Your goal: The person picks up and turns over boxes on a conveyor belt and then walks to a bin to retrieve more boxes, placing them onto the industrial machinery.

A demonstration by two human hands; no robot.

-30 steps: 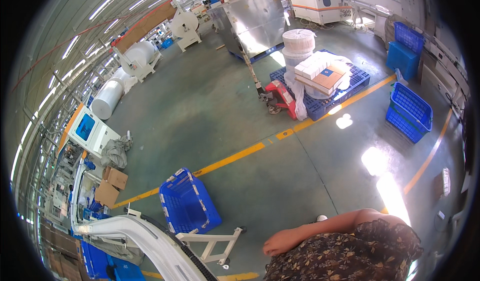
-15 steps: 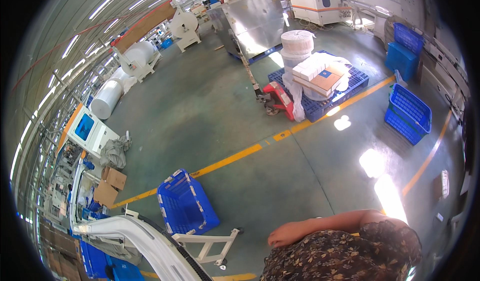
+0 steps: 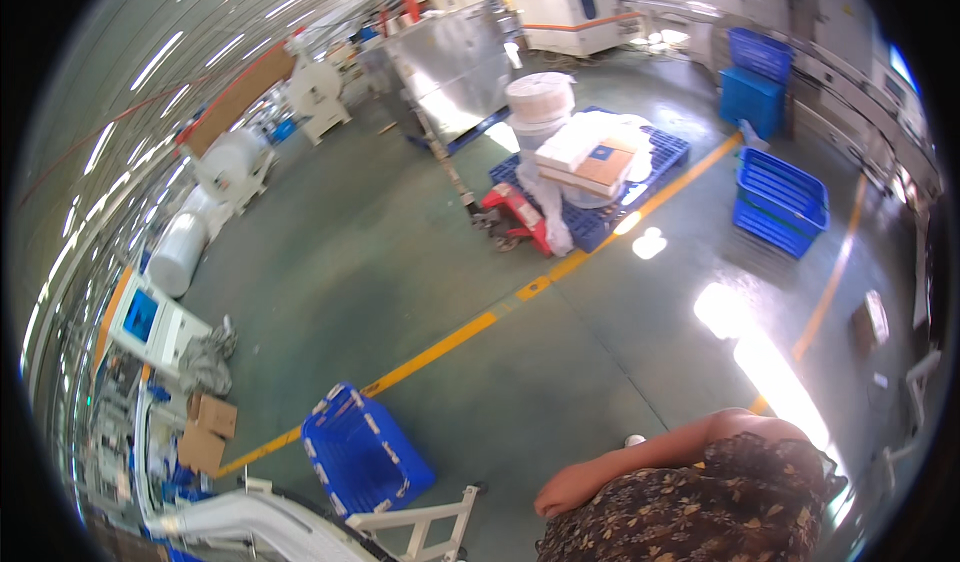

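My right hand (image 3: 565, 490) hangs low in front of my body, the bent arm reaching across from the right. Its fingers curl inward into a loose fist, and no object shows in or around it. My left hand is out of the picture. Nearest to the right hand is a white metal frame leg (image 3: 425, 527), apart from it on the left. Beyond that leg, an open blue plastic crate (image 3: 368, 450) sits tilted-looking beside the yellow floor line.
A red pallet jack (image 3: 520, 217) stands at a blue pallet (image 3: 650, 162) bearing a white roll (image 3: 540, 97) and a cardboard box (image 3: 600, 167). To the right is a blue basket (image 3: 780, 202). A white machine arm (image 3: 240, 517) curves along the lower left; cardboard boxes (image 3: 205, 432) lie behind it.
The view has swung, so the pallet and the right-hand basket sit further left and the near crate lower. My right hand stays low before my body, still curled.
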